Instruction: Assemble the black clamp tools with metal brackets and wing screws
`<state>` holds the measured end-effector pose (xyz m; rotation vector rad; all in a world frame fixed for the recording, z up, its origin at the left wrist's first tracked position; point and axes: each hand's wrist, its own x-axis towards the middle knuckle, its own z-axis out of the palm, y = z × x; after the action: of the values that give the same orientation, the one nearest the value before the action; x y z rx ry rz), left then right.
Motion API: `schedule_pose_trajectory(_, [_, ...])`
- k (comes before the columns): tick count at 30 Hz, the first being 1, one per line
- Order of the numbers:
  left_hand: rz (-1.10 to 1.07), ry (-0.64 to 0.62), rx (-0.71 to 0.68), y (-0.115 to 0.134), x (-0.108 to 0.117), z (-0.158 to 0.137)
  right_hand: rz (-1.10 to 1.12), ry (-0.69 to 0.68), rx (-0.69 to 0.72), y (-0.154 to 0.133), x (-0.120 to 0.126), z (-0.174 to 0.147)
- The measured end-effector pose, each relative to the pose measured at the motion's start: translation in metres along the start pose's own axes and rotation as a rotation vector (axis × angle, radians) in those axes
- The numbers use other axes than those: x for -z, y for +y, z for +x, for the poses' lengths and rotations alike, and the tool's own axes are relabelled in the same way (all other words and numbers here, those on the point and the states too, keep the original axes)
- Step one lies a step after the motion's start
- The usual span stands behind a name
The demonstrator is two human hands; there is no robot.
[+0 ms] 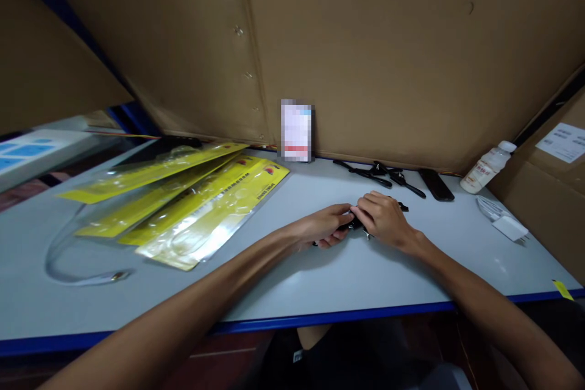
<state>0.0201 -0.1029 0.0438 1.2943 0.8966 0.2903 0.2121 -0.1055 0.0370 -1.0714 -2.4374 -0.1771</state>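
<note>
Both hands are closed around a black spokeshave (351, 220) above the middle of the table. My left hand (326, 225) grips it from the left. The fingers of my right hand (381, 219) are bent over its middle, where a small shiny screw shows beneath them. One black handle end sticks out beyond the right hand; much of the tool's body is hidden by the fingers. Behind the hands, two more black spokeshaves (365, 174) lie on the table, partly overlapping.
Yellow blister packages (219, 207) are fanned out at left, near a pale cable (55, 262). A lit, blurred screen (296, 131) leans on the cardboard wall. A dark phone (436, 184), a white-capped bottle (487, 167) and a white charger (509, 226) are at right.
</note>
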Motion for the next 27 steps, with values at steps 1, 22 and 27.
schedule_pose_trajectory(1, [0.007, 0.001, -0.012, 0.000, 0.000, -0.001, 0.023, 0.006, -0.039, -0.002, -0.002, 0.000])
schedule_pose_trajectory(22, [0.007, -0.042, -0.013, 0.007, -0.001, -0.007, 0.240, 0.011, -0.048, 0.006, 0.004, -0.004])
schedule_pose_trajectory(27, [-0.018, -0.022, -0.018, 0.005, 0.001, -0.005, 0.222, 0.030, -0.135, 0.011, 0.007, -0.004])
